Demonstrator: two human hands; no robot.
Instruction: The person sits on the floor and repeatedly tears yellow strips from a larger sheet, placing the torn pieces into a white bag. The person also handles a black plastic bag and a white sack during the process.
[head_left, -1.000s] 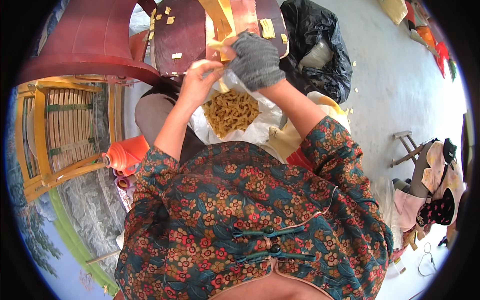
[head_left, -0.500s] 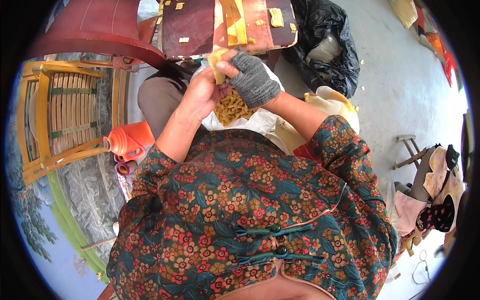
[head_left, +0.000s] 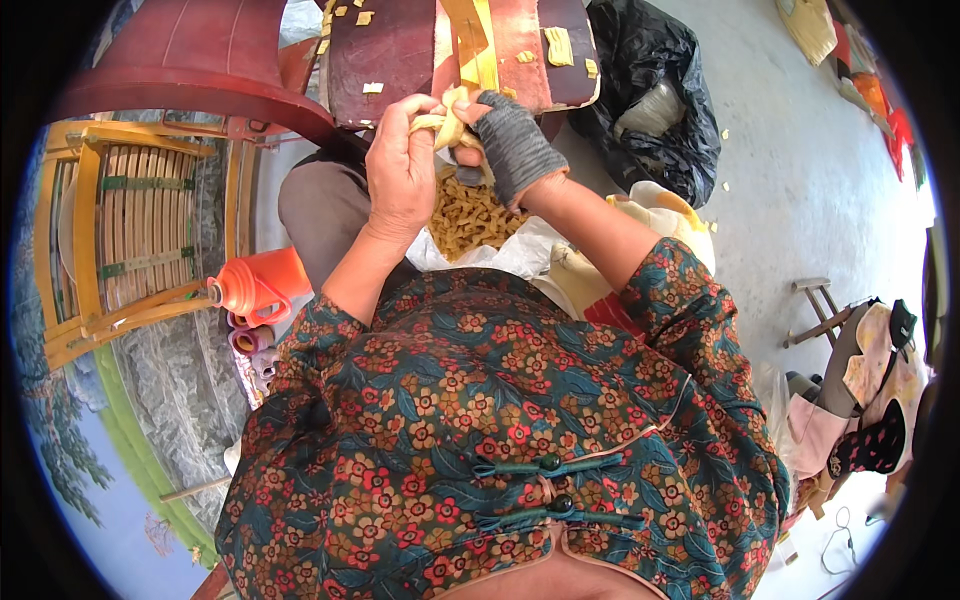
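Note:
Both hands meet just above a white plastic bag (head_left: 538,245), working a soft pale-yellow strip (head_left: 453,122) bent into a loop or knot. My left hand (head_left: 398,170), bare, pinches one side of the strip between thumb and fingers. On the other side, my right hand (head_left: 515,145) grips it; a grey fingerless glove covers its palm and wrist. Some right fingertips are hidden behind the strip. Below them, the bag holds a heap of small yellow-brown knotted pieces (head_left: 468,215).
Ahead stands a dark red padded seat (head_left: 385,60) with yellow scraps and a long yellow strip (head_left: 482,65) on it. To its right sits a black plastic bag (head_left: 650,60). An orange jug (head_left: 262,285) and a wooden folding chair (head_left: 150,205) are at left.
The strip, earlier a flattish bundle between the hands, is now bent into a loop. My left hand has turned upright beside it; the right hand has dropped slightly, showing more of the heap.

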